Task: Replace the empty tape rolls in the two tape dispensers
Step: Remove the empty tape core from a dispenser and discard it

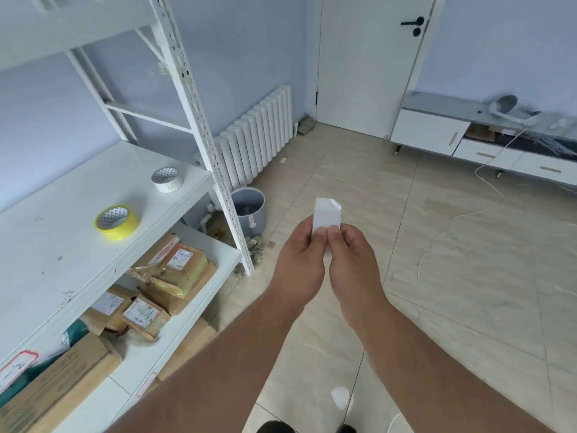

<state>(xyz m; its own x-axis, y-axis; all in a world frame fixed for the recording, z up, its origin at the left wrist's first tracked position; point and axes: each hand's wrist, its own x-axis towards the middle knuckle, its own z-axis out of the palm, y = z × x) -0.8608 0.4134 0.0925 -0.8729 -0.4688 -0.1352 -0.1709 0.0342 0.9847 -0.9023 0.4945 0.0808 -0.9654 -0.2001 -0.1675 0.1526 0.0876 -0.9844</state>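
Both hands — left hand (298, 260), right hand (352, 264) — pinch a white tape strip (326, 214) above floor, yellow roll (117, 221) on shelf (46, 245) leftward.

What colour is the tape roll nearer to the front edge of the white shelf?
The nearer tape roll is yellow, seen best in the head view.

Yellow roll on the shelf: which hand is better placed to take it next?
Probably the left hand: the yellow roll lies on its side, and the right hand would cross over. Both pinch a tape strip now.
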